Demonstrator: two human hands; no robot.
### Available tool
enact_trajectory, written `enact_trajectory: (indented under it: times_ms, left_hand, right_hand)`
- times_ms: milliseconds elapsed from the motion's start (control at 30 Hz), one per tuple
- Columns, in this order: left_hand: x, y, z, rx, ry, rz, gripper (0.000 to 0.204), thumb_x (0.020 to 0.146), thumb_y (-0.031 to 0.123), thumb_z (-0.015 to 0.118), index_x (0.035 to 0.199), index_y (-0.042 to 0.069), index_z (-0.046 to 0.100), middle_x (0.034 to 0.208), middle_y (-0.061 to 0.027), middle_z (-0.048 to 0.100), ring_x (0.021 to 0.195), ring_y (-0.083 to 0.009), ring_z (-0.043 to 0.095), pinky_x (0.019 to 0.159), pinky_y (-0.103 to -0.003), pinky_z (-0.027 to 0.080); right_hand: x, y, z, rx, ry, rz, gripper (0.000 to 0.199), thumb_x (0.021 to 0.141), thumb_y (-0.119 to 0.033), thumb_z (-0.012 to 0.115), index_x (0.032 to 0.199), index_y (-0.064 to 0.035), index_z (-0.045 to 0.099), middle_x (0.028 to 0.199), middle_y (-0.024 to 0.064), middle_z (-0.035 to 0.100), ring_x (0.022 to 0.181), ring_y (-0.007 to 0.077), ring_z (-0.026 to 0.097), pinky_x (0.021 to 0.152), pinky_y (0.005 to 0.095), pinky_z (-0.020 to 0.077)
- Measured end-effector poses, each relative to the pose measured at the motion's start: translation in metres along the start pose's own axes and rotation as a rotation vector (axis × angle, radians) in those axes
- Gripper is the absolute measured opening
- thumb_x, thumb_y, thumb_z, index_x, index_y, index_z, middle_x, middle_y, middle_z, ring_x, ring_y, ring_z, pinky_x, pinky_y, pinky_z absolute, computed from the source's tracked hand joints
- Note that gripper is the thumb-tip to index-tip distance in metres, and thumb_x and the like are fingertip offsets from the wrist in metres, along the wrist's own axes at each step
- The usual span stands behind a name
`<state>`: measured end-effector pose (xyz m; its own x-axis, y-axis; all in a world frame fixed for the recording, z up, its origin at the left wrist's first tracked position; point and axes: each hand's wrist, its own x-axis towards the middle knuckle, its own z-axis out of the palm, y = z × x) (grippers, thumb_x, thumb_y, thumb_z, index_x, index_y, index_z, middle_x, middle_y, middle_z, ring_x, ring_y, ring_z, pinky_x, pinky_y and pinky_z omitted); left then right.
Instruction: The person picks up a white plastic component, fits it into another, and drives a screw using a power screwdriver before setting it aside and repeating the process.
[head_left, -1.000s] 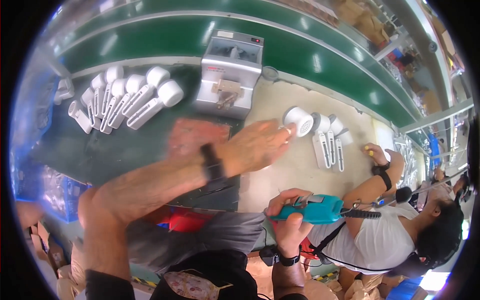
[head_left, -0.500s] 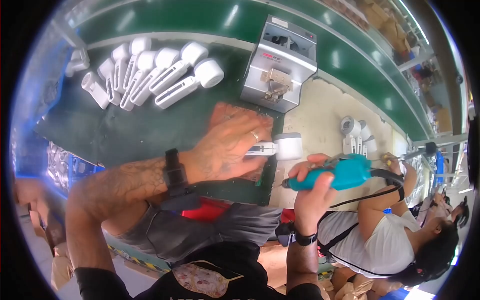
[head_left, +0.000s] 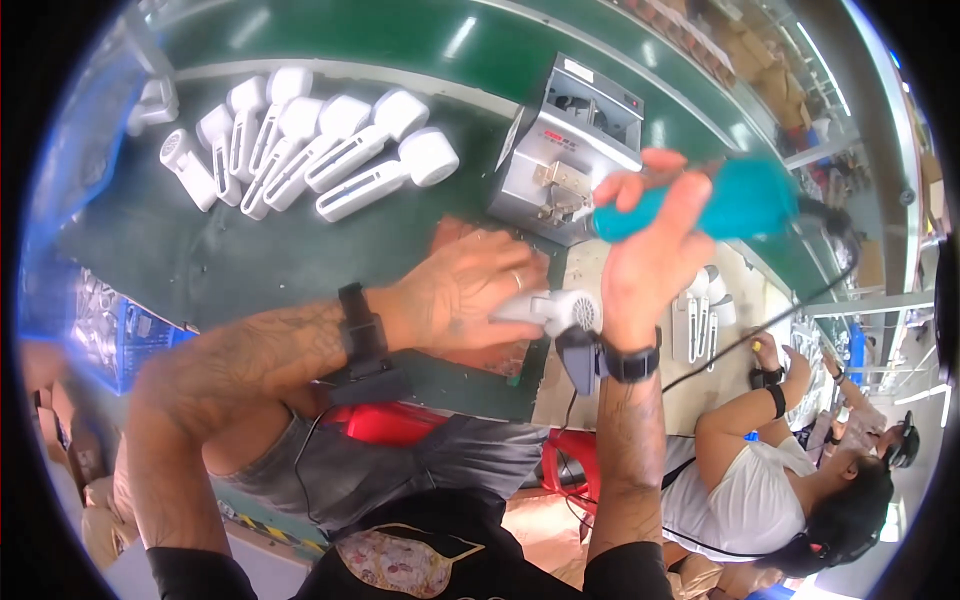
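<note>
Left grip (head_left: 462, 292) holding white handheld device (head_left: 538, 309) over red pad (head_left: 495, 362); long axis roughly 9-to-3 o'clock, head at 3. Right grip (head_left: 652, 240), farther, wrapped around teal power screwdriver (head_left: 748, 197); device at its 8 o'clock.

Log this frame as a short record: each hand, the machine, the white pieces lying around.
Left hand: holds a white device over a reddish mat
Right hand: grips a teal power tool
Machine: silver, near the tool's front end; contact unclear
Bench, left: several white devices on the green surface
Bench, right: smaller white group on a pale board
Nearby: co-worker in white top
</note>
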<state>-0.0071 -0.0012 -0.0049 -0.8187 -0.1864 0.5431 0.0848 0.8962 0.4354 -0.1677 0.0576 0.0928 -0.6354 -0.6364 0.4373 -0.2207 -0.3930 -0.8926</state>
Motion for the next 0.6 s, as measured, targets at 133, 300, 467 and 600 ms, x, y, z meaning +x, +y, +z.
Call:
enact_trajectory:
  times_ms: [133,300,467,600]
  left_hand:
    - [-0.001,0.0,-0.005,-0.023,-0.006,0.004,0.045,0.089,0.038,0.074,0.118,0.005,0.063,0.114,-0.0124,0.06,0.108,-0.0326,0.057,0.095,-0.044,0.047]
    - [-0.002,0.0,-0.005,-0.027,-0.048,-0.067,0.048,0.091,0.04,0.072,0.121,0.005,0.06,0.12,-0.0141,0.06,0.112,-0.0347,0.056,0.099,-0.046,0.046]
    - [-0.006,-0.003,-0.002,-0.036,-0.022,-0.08,0.048,0.09,0.041,0.073,0.123,0.008,0.062,0.12,-0.0129,0.061,0.112,-0.0342,0.056,0.098,-0.047,0.046]
    - [-0.007,-0.004,-0.003,-0.07,-0.016,-0.114,0.048,0.088,0.04,0.076,0.125,0.012,0.065,0.119,-0.0106,0.062,0.109,-0.0326,0.056,0.096,-0.047,0.046]
  right_hand:
    - [0.022,0.027,0.015,-0.033,-0.042,-0.107,0.043,0.109,-0.04,0.052,0.101,0.0016,0.057,0.07,0.0063,0.055,0.066,0.0216,0.065,0.062,0.0321,0.0492]
    - [0.021,0.037,0.017,0.025,-0.066,-0.094,0.04,0.108,-0.038,0.054,0.097,0.0004,0.057,0.069,0.0064,0.056,0.064,0.0209,0.062,0.059,0.0326,0.0487]
    - [0.015,0.029,0.017,-0.019,-0.111,-0.055,0.041,0.108,-0.039,0.054,0.099,0.0009,0.057,0.069,0.0061,0.055,0.061,0.0202,0.06,0.056,0.0334,0.0484]
    - [-0.012,0.004,0.0,0.048,-0.113,0.093,0.045,0.107,-0.043,0.053,0.102,0.0023,0.058,0.073,0.0088,0.055,0.06,0.0202,0.057,0.054,0.0347,0.048]
